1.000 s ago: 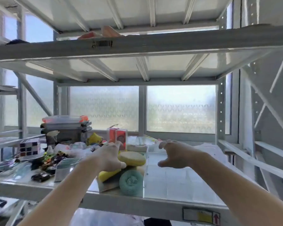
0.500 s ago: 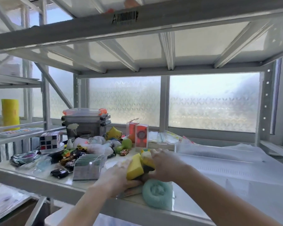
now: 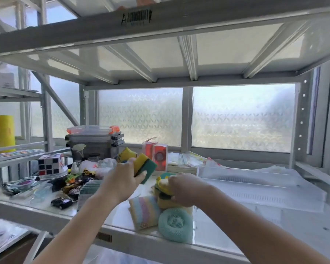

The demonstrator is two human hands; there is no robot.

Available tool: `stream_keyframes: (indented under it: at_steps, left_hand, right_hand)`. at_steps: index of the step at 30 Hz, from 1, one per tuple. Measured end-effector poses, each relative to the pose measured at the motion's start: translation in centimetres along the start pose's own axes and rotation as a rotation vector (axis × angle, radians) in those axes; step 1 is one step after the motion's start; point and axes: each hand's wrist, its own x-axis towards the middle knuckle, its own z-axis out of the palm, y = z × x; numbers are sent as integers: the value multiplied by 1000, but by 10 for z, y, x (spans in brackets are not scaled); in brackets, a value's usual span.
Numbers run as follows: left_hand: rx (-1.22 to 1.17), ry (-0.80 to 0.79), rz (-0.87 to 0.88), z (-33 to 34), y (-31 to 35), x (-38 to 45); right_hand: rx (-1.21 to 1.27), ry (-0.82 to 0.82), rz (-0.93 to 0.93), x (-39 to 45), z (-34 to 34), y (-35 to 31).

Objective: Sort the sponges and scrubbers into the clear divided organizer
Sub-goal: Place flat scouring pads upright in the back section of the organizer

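My left hand (image 3: 125, 181) holds a yellow sponge with a green scouring side (image 3: 144, 166), lifted above the shelf. My right hand (image 3: 183, 188) grips a stack of yellow sponges (image 3: 165, 194) resting on the shelf in the middle. In front of that stack lie a pastel striped sponge cloth (image 3: 144, 211) and a round teal mesh scrubber (image 3: 174, 226) near the shelf's front edge. The clear divided organizer (image 3: 259, 189) sits on the shelf to the right of my right hand.
Left of the sponges is clutter: toy cars (image 3: 62, 201), a puzzle cube (image 3: 51, 164), a grey lidded box (image 3: 94, 144), two red cartons (image 3: 156, 154). A metal shelf beam (image 3: 160, 23) runs overhead. A yellow roll (image 3: 3, 132) stands on the neighbouring rack.
My left hand has lifted the yellow and green sponge up off the pile. My right hand stays on the sponge stack. The striped cloth beneath is now uncovered.
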Motion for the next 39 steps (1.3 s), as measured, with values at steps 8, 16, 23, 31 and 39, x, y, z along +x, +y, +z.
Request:
stream_keyframes:
  at_steps: [8, 16, 23, 31, 39]
  left_hand:
    - [-117, 202, 19, -23, 24, 2]
    - [-182, 199, 22, -19, 33, -1]
    - [-261, 213, -11, -18, 29, 0]
    - [-334, 336, -18, -21, 33, 6]
    - [-585, 259, -39, 1, 78, 21]
  right_hand:
    - [138, -9, 28, 0, -1, 13]
    - [113, 53, 27, -2, -1, 11]
    - [115, 101, 37, -5, -5, 5]
    - [163, 462, 119, -8, -33, 23]
    - [193, 602, 233, -65, -67, 92]
